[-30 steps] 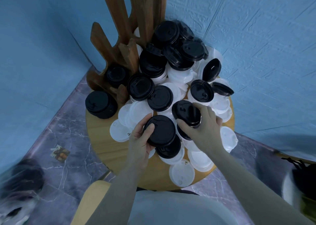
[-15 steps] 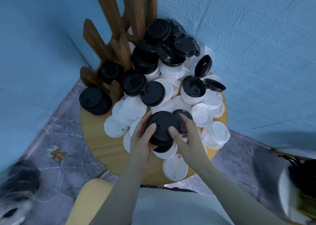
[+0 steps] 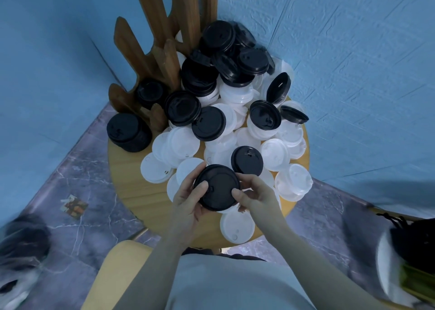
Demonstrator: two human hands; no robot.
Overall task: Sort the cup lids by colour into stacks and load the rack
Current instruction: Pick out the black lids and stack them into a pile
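Observation:
Both hands hold a stack of black lids (image 3: 217, 187) just above the near part of the round wooden table (image 3: 131, 180). My left hand (image 3: 188, 196) grips its left rim with the thumb on top. My right hand (image 3: 254, 195) grips its right rim, thumb on top too. A single black lid (image 3: 247, 160) lies just behind the stack. White lids (image 3: 181, 144) and more black lids (image 3: 208, 123) are heaped across the table. A wooden rack (image 3: 164, 57) stands at the back left with black lids (image 3: 150, 93) in its lower slot.
A stack of black lids (image 3: 128, 131) stands at the table's left edge. Blue walls close in behind and on both sides. A loose white lid (image 3: 237, 227) lies near the front edge. A yellow chair edge (image 3: 113, 269) is below left. The floor is grey marble.
My right hand brought its black lid over and set it onto the lid in my left hand. Both hands now hold the stack closer to me.

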